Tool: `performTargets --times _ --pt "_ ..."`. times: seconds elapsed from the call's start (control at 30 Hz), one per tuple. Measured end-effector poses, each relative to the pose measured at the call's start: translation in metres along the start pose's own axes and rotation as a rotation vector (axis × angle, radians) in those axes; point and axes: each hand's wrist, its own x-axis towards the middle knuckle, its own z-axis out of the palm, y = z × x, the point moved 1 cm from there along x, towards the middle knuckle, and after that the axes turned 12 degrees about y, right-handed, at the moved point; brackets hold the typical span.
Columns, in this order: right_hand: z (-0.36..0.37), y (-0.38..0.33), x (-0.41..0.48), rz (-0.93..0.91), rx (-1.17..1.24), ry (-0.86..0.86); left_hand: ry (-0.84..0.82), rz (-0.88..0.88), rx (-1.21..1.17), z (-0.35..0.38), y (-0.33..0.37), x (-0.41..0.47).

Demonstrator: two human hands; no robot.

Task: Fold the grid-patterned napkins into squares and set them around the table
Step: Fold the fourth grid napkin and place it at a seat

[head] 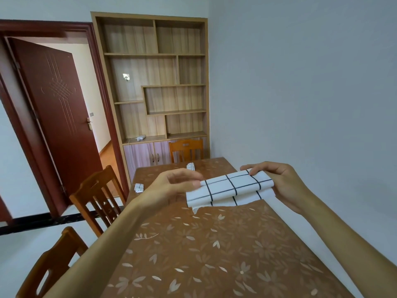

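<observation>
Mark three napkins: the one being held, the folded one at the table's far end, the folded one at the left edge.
held napkin [229, 188]: head view, middle of its top gridded face.
far-end napkin [190, 166]: head view, centre of the folded cloth.
left-edge napkin [139, 187]: head view, centre of the folded cloth.

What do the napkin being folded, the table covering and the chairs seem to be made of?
Napkin: soft matte cloth, white with dark grid lines; it sags and creases between the left hand and right hand. Table covering: likely glossy plastic or vinyl, floral-printed, showing sheen. Chairs: orange-brown wood, glossy varnish.
</observation>
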Motion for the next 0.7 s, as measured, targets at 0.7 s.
performTargets --times 0.7 --pt "0.041 0.023 -0.035 0.125 -0.172 -0.157 0.079 0.014 0.119 0.055 -0.020 -0.018"
